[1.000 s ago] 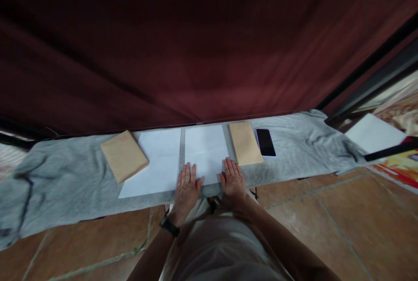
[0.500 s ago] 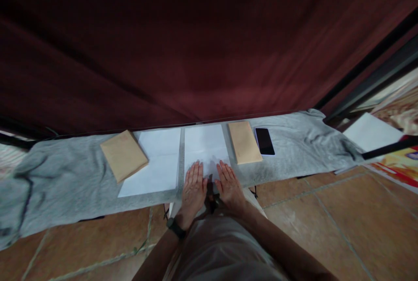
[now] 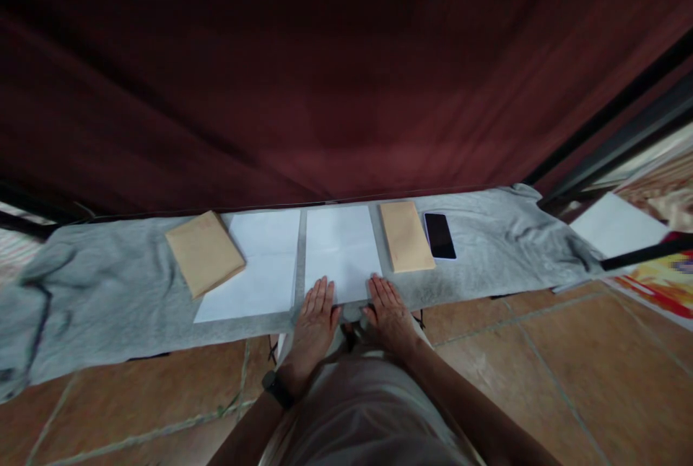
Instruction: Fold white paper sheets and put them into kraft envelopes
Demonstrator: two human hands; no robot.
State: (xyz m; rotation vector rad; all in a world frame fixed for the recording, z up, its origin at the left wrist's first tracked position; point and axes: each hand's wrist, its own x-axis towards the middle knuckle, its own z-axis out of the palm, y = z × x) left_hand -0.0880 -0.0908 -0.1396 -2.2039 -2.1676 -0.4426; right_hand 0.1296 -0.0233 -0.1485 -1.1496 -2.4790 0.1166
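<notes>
A white sheet of paper (image 3: 341, 242) with a faint crease across it lies flat in front of me. My left hand (image 3: 315, 314) rests palm down, its outstretched fingertips on the sheet's near left corner. At the near right corner, my right hand (image 3: 388, 313) lies flat too, fingers extended. Neither hand grips anything. To the left is more white paper (image 3: 260, 264), partly covered by a tilted stack of brown envelopes (image 3: 204, 253). A second brown envelope stack (image 3: 406, 235) sits right of the middle sheet, beside a dark-screened phone (image 3: 439, 235).
Grey cloth (image 3: 498, 242) covers the long, narrow surface. A dark red curtain (image 3: 336, 105) hangs along its far edge. Black frame bars (image 3: 622, 127) slant at the right, near a white sheet (image 3: 617, 224) and a colourful printed item (image 3: 660, 282). Tiled floor (image 3: 162, 408) lies below.
Both hands have slid back toward my body and a little apart, from further up the middle sheet to its near corners. The papers, envelopes and phone stay in place.
</notes>
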